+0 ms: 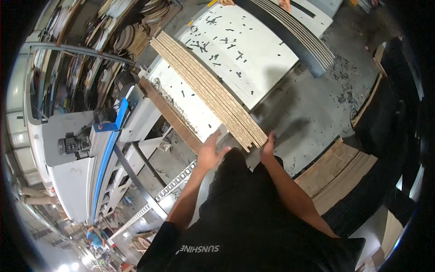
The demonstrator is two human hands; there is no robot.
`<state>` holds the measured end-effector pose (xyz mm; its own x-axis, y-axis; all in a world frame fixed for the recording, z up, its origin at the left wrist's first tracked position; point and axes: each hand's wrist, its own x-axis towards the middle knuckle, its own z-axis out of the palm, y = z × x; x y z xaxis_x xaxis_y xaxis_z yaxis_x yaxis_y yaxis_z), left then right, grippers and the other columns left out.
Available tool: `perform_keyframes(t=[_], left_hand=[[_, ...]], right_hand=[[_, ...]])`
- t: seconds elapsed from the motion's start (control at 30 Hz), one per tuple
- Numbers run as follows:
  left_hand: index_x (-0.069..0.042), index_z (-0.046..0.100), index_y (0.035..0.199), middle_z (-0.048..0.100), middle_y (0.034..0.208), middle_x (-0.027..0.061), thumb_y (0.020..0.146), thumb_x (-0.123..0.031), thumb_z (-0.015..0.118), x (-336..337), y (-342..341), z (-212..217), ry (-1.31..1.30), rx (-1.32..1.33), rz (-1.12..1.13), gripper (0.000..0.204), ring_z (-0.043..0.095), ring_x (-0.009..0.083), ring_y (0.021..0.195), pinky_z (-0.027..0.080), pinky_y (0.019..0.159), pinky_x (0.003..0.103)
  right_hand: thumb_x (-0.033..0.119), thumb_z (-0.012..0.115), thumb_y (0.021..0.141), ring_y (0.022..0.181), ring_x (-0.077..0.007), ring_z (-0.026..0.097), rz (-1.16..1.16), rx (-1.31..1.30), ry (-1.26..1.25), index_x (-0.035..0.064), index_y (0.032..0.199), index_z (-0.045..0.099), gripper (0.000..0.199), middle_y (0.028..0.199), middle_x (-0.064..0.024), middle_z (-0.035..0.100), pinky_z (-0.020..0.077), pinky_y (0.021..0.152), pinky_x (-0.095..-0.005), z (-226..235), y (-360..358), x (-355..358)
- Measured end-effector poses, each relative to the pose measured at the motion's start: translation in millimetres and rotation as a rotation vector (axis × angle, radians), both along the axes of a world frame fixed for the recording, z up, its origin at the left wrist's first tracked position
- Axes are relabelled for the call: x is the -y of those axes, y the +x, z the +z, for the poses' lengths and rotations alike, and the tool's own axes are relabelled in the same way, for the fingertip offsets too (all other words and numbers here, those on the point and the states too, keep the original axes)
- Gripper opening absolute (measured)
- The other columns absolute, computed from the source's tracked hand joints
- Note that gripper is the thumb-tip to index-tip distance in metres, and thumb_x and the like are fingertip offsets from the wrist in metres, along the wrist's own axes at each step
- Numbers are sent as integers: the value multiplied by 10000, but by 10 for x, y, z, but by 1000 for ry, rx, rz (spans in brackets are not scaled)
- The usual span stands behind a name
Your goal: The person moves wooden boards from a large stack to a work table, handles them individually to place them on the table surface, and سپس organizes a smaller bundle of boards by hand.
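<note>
A stack of several long particleboard strips [208, 93] lies across a white-topped table, its near end close to my body. My left hand [210, 152] is open to the left of that end, fingers stretched and thumb apart; whether it touches the boards is hard to tell. My right hand [268, 147] is at the right side of the same end, fingers extended along the boards and partly hidden. At the far side, another person's hands [284, 4] are at a second stack of dark-faced panels [294, 27] with pale edges.
Dark scraps are scattered over the white tabletop [263, 59]. A white machine with a blue strip [102, 167] stands at left, near a roller track [176, 181]. Cardboard-coloured sheets [335, 172] are stacked at right. Coiled edging rolls [154, 11] fill shelves at the far left.
</note>
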<state>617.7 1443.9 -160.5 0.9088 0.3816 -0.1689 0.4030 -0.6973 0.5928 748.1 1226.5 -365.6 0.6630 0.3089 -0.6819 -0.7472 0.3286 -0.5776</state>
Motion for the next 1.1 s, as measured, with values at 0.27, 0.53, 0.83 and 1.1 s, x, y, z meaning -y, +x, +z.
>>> perform_keyframes(t=[0.27, 0.53, 0.83, 1.1], left_hand=[[-137, 125, 1706, 238, 1737, 175, 802, -376, 894, -1925, 1399, -147, 707, -249, -574, 1210, 232, 344, 1606, 182, 1348, 457], [-92, 284, 1661, 412, 1633, 137, 666, -423, 954, -2421, 2378, -263, 747, -348, -1310, 1245, 360, 335, 1530, 182, 1342, 463], [-99, 440, 1573, 476, 1573, 153, 724, -438, 917, -2197, 2713, -669, 517, -83, -1103, 1031, 391, 363, 1502, 274, 1288, 479], [-83, 555, 1499, 540, 1554, 130, 841, -548, 836, -3323, 2770, -690, -11, 291, -706, 853, 390, 330, 1532, 243, 1303, 499]], right_hand=[[716, 840, 724, 1498, -520, 333, 875, 1286, -1112, -30, 1625, 262, 1305, 1604, -345, 336, 254, 1201, -706, 1331, 260, -515], [568, 887, 675, 1366, -474, 476, 1136, 990, -1249, -3, 1636, 226, 1299, 1479, -285, 462, 377, 1128, -647, 1357, 224, -745], [434, 903, 616, 1345, -462, 478, 1145, 1071, -1286, 62, 1644, 222, 1288, 1445, -259, 487, 390, 1117, -625, 1342, 1097, -280], [663, 700, 910, 1597, -436, 174, 455, 845, -1165, 96, 1703, 166, 1111, 1754, -212, 155, 155, 1266, -661, 1153, 767, 190]])
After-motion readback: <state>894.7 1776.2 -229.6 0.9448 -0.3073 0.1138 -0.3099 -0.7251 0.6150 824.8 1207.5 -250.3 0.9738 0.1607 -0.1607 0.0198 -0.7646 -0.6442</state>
